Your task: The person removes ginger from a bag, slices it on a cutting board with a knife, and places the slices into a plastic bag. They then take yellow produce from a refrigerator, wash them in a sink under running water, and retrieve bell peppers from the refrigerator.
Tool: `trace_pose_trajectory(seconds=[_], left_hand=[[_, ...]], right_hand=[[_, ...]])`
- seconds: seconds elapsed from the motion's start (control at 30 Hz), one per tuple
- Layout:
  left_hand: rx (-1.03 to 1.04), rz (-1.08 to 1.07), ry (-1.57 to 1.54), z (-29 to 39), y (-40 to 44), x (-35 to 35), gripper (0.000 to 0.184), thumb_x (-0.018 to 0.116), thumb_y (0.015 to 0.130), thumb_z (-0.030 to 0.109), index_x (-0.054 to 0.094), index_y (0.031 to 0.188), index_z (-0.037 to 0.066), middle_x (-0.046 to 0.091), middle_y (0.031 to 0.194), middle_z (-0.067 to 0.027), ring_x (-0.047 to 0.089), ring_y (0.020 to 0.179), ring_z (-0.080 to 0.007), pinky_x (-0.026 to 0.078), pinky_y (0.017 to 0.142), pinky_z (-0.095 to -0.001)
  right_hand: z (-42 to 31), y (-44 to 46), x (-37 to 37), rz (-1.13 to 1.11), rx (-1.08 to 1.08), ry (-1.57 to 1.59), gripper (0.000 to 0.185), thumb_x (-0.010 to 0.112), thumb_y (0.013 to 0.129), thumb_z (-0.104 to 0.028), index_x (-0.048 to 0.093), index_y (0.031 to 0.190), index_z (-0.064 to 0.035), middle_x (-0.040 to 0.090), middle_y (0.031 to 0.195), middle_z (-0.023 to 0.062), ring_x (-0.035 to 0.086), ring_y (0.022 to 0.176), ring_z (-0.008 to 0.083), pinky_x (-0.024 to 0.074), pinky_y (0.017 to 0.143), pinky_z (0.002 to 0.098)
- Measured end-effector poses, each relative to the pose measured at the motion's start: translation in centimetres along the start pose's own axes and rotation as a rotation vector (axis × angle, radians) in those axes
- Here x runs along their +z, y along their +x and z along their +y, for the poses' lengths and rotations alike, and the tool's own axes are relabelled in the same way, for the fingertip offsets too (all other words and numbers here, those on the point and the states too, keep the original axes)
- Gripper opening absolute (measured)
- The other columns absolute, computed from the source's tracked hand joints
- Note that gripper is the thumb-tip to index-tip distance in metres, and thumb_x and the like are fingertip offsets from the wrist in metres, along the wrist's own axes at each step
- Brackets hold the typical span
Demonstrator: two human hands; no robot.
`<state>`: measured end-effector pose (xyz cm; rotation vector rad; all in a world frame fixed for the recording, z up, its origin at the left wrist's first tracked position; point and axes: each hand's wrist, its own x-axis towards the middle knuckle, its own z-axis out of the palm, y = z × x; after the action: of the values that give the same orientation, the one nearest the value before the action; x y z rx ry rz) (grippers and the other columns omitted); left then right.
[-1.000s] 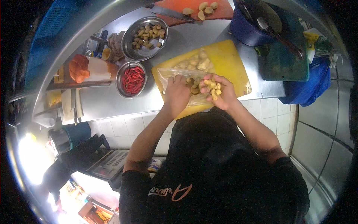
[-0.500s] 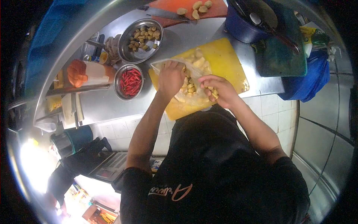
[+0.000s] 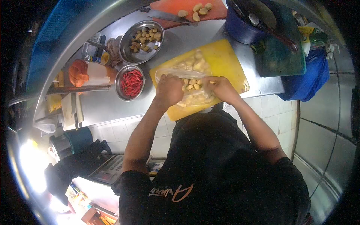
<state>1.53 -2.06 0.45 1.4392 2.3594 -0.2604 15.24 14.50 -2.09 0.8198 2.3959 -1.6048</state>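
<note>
We have the clear plastic bag (image 3: 193, 100) lying on the yellow cutting board (image 3: 225, 56), its mouth open and its pale chunks (image 3: 192, 84) showing between our hands; the board seems to give it a flat base on the steel tabletop (image 3: 182, 35). Our left hand (image 3: 169, 90) grips the film at nine o'clock of the opening, fingers curled, probably to keep the mouth apart; our right hand (image 3: 222, 89) is at three o'clock, its fingers narrow, though we cannot tell whether they pinch film or a chunk. From the bag, the chilli bowl (image 3: 141, 92) sits at nine o'clock and the larger bowl (image 3: 144, 56) at ten, likely within easy reach; the blue pot (image 3: 240, 32) stands at one.
</note>
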Motion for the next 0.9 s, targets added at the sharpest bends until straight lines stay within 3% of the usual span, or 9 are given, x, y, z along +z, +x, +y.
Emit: trace_pose_trajectory(seconds=[0.03,0.13,0.27,0.37,0.47,0.57,0.67,0.77,0.9], left_hand=[[-0.006,-0.050,-0.013,-0.3,-0.2,-0.5,0.020,0.060,0.073,0.017,0.069,0.088,0.007,0.059,0.100,-0.0145,0.053,0.104,-0.0267,0.038,0.090,-0.0390],[0.107,0.312,-0.102,-0.9,-0.4,1.6,0.022,0.064,0.070,0.022,0.067,0.085,0.006,0.060,0.093,-0.0135,0.054,0.096,-0.0303,0.041,0.086,-0.0429],[0.128,0.206,-0.036,0.0,0.3,2.1,0.025,0.064,0.071,0.023,0.067,0.089,0.006,0.060,0.095,-0.0134,0.054,0.098,-0.0297,0.041,0.085,-0.0430],[0.059,0.321,-0.108,-0.1,1.3,3.4,0.027,0.063,0.074,0.023,0.067,0.093,0.005,0.059,0.099,-0.0141,0.053,0.100,-0.0301,0.042,0.085,-0.0432],[0.014,0.432,-0.180,-0.6,2.5,3.4,0.028,0.062,0.076,0.023,0.066,0.097,0.004,0.060,0.099,-0.0147,0.053,0.100,-0.0311,0.042,0.087,-0.0434],[0.047,0.509,-0.150,-1.0,3.4,3.0,0.026,0.061,0.077,0.022,0.066,0.096,0.005,0.061,0.096,-0.0140,0.054,0.099,-0.0302,0.042,0.088,-0.0427],[0.086,0.453,-0.119,-1.2,3.6,2.4,0.021,0.061,0.076,0.020,0.066,0.091,0.006,0.062,0.095,-0.0127,0.055,0.099,-0.0271,0.043,0.087,-0.0411],[0.067,0.233,-0.130,-1.4,2.1,0.7,0.021,0.059,0.076,0.017,0.067,0.092,0.006,0.064,0.093,-0.0146,0.057,0.099,-0.0274,0.043,0.088,-0.0401],[-0.151,0.076,-0.145,-1.1,2.0,-0.7,0.021,0.058,0.077,0.016,0.067,0.094,0.007,0.065,0.095,-0.0151,0.057,0.101,-0.0270,0.043,0.089,-0.0397]], right_hand=[[-0.4,-0.2,-0.4,-0.063,0.017,0.064,0.027,0.058,0.086,-0.021,0.067,0.107,-0.0059,0.066,0.083,0.0122,0.059,0.064,0.0187,0.0477,0.064,0.0294],[-0.6,-0.5,-0.4,-0.145,0.026,0.190,0.026,0.058,0.088,-0.019,0.066,0.108,-0.0063,0.061,0.072,0.0039,0.049,0.053,0.0092,0.0416,0.051,0.0240],[-1.0,-1.3,-0.3,-0.236,0.182,0.590,0.024,0.056,0.089,-0.018,0.065,0.108,-0.0059,0.055,0.066,-0.0012,0.041,0.047,0.0046,0.0334,0.042,0.0216],[0.0,-0.9,-0.3,-0.199,0.215,0.661,0.024,0.059,0.087,-0.021,0.067,0.102,-0.0041,0.065,0.083,0.0021,0.057,0.065,0.0124,0.0475,0.062,0.0258],[-1.9,-1.0,-0.5,-0.125,0.021,0.327,0.025,0.056,0.088,-0.016,0.065,0.109,-0.0061,0.058,0.072,0.0045,0.048,0.048,0.0104,0.0412,0.046,0.0271],[0.7,0.9,1.7,-0.162,-0.629,-0.029,0.027,0.056,0.086,-0.014,0.064,0.110,-0.0073,0.062,0.078,0.0139,0.060,0.066,0.0242,0.0489,0.065,0.0356],[-0.9,2.2,1.8,-0.097,-0.252,-0.277,0.023,0.055,0.083,-0.017,0.067,0.096,-0.0035,0.062,0.096,0.0249,0.060,0.091,0.0379,0.0471,0.083,0.0451],[-1.2,2.7,0.7,0.163,-0.259,-0.407,0.021,0.053,0.083,-0.015,0.067,0.093,-0.0023,0.060,0.096,0.0251,0.059,0.090,0.0402,0.0471,0.083,0.0464],[-1.3,2.3,-1.1,0.177,-0.275,-0.363,0.021,0.054,0.083,-0.014,0.067,0.096,-0.0029,0.060,0.099,0.0240,0.059,0.091,0.0399,0.0473,0.084,0.0450]])
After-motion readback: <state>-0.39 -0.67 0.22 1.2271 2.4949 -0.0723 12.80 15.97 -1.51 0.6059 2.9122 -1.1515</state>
